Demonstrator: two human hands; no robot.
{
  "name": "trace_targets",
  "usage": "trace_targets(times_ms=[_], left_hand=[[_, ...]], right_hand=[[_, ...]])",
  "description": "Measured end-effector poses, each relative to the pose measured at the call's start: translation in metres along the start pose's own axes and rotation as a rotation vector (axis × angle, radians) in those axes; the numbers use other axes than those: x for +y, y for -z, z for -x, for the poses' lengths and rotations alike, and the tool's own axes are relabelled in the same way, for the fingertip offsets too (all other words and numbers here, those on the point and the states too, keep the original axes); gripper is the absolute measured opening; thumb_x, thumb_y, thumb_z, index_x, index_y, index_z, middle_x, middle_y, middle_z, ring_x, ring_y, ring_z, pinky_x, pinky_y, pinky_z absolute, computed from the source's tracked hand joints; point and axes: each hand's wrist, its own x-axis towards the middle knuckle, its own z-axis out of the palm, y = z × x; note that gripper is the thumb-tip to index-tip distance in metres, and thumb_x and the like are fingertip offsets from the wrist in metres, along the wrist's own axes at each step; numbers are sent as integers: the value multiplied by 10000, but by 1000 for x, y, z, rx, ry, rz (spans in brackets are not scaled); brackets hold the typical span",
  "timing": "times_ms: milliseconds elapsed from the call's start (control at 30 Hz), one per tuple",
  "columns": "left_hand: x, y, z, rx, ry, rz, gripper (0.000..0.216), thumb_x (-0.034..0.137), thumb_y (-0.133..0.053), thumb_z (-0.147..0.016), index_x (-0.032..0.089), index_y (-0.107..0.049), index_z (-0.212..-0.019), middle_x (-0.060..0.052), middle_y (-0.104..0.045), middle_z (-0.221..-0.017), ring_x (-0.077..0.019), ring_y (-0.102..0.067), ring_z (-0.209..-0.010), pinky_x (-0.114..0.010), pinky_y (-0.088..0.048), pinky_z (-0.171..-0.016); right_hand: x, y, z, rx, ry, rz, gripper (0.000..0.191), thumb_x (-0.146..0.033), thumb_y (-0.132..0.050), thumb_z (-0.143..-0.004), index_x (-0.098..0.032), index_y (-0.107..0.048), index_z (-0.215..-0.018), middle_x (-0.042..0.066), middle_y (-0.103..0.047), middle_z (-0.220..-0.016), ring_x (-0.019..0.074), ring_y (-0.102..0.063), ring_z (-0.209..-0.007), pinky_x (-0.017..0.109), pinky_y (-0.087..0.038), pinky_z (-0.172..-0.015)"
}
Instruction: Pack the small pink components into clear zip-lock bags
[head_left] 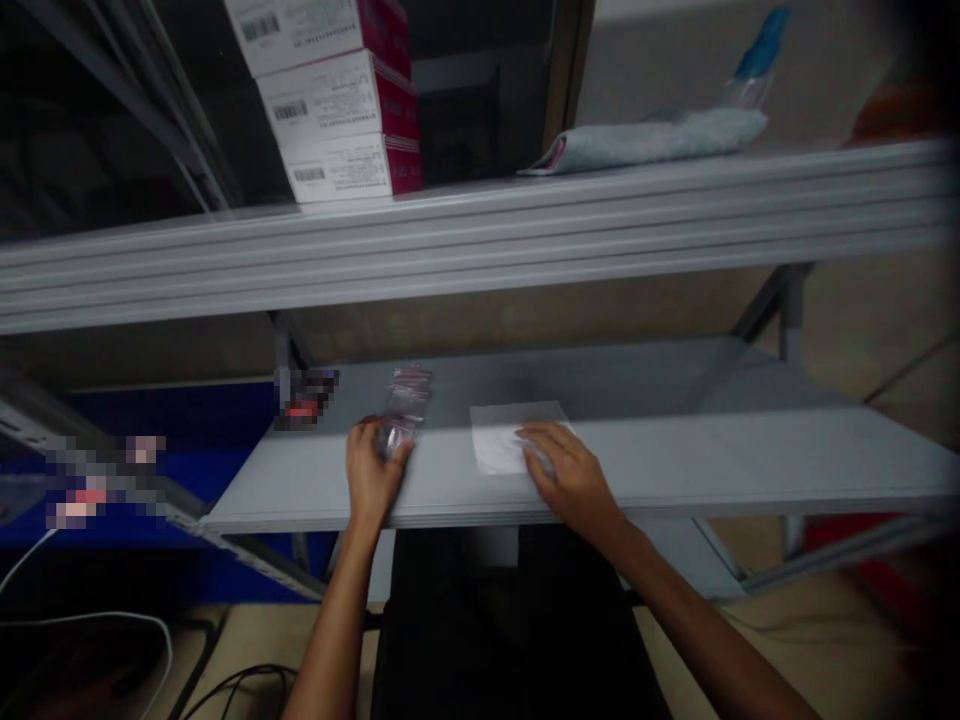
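The left hand closes its fingers around the near end of a bundle of small clear packets lying on the lower shelf, probably to keep the slippery stack together. The right hand rests open, palm down, pinning a flat clear pouch just beside the bundle. Dim, blurred light hides the packets' contents. The stacked boxes above are cut off.
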Motion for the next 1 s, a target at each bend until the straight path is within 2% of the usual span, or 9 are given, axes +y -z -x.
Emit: trace_targets(times_ms=[100, 167, 233, 400, 567, 667, 800, 867, 1000], left_hand=[[25, 4, 15, -65, -121, 184, 494, 296, -758, -779, 190, -580, -1227, -122, -625, -1225, -265, -612, -1104, -409, -507, -938], [42, 4, 25, -169, -205, 276, 578, 306, -759, -792, 218, -526, -1314, -121, -599, -1301, -254, -596, -1155, -396, -501, -957], [54, 3, 31, -241, -271, 313, 603, 296, -751, -807, 236, -498, -1350, -119, -578, -1341, -253, -565, -1214, -406, -478, -1003], [58, -1, 30, -381, -340, 339, 513, 199, -643, -893, 264, -483, -1376, -108, -559, -1365, -235, -516, -1280, -429, -428, -1071], [67, 6, 35, -421, -347, 316, 396, 148, -598, -909, 266, -559, -1285, -103, -542, -1359, -243, -483, -1282, -440, -407, -1066], [86, 17, 44, -444, -266, 302, 357, 223, -688, -860, 232, -588, -1203, -97, -617, -1175, -246, -551, -1125, -397, -455, -962], [112, 24, 57, -531, -44, 348, 193, 336, -719, -835, 190, -612, -904, -41, -644, -868, -186, -595, -810, -288, -466, -734], [120, 25, 63, -552, 49, 369, 172, 336, -669, -875, 185, -609, -817, -26, -649, -801, -166, -594, -751, -266, -450, -706], [125, 31, 67, -613, 143, 466, 185, 322, -604, -915, 185, -669, -811, -20, -700, -779, -151, -615, -720, -239, -443, -682]], right_hand=[[-30, -9, -19, -194, -78, -388, 284, -352, -477, -972, -175, -699, -958, 76, -719, -863, 209, -691, -796, 334, -550, -757], [-43, -17, -28, -302, -161, -562, 279, -378, -510, -951, -174, -676, -856, 34, -678, -715, 162, -653, -608, 265, -509, -582], [-46, -24, -33, -368, -225, -645, 298, -386, -538, -925, -173, -626, -738, 2, -610, -589, 129, -588, -495, 229, -440, -485], [-28, -30, -34, -521, -385, -896, 340, -414, -541, -900, -173, -559, -661, -21, -553, -509, 98, -520, -431, 202, -390, -440], [-16, -17, -20, -674, -380, -1009, 309, -433, -588, -884, -158, -621, -747, -23, -572, -520, 82, -474, -409, 196, -358, -426], [-17, -9, -10, -622, -383, -1024, 340, -478, -611, -874, -161, -620, -751, -24, -572, -565, 78, -480, -420, 196, -334, -418], [-25, 1, 0, -546, -377, -1018, 384, -516, -628, -863, -163, -599, -713, -32, -537, -582, 71, -456, -432, 199, -304, -421], [-32, 5, 3, -536, -330, -1004, 381, -510, -614, -882, -165, -588, -721, -34, -529, -599, 75, -456, -469, 206, -326, -462], [-48, 12, 10, -533, -235, -863, 426, -495, -472, -975, -176, -537, -701, -29, -496, -598, 102, -485, -556, 223, -356, -546]])
